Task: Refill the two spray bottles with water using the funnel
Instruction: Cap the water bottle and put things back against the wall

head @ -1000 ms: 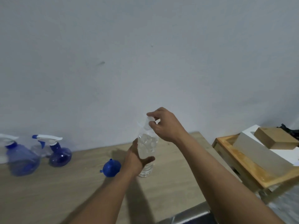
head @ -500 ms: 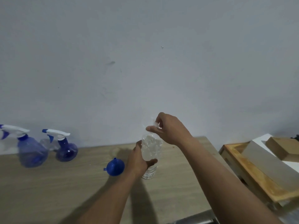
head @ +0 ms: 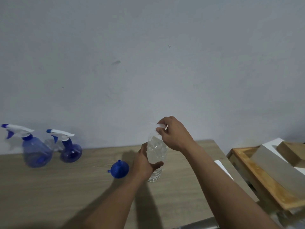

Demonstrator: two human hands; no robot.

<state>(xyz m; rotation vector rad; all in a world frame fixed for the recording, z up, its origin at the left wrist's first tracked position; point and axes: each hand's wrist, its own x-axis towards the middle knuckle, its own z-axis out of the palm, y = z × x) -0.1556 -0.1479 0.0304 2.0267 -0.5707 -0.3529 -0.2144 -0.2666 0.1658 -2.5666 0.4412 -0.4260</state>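
Observation:
A clear water bottle (head: pixel 156 152) stands upright on the wooden table (head: pixel 66 187). My left hand (head: pixel 145 162) grips its body from the left. My right hand (head: pixel 173 133) pinches the white cap (head: pixel 160 126) at the bottle's top. A blue funnel (head: pixel 119 169) lies on the table just left of my left hand. Two blue spray bottles with white trigger heads stand at the back left: a larger one (head: pixel 35 154) and a smaller round one (head: pixel 71 152).
A grey wall rises behind the table. Right of the table stands a wooden tray (head: pixel 257 177) holding a grey block (head: pixel 277 171) and a brown box (head: pixel 292 151). A white sheet (head: pixel 221 167) lies at the table's right edge.
The view has shifted, so everything sits more to the right and lower. My right hand stays on the cap, its fingers turned slightly; my left hand keeps its grip on the bottle.

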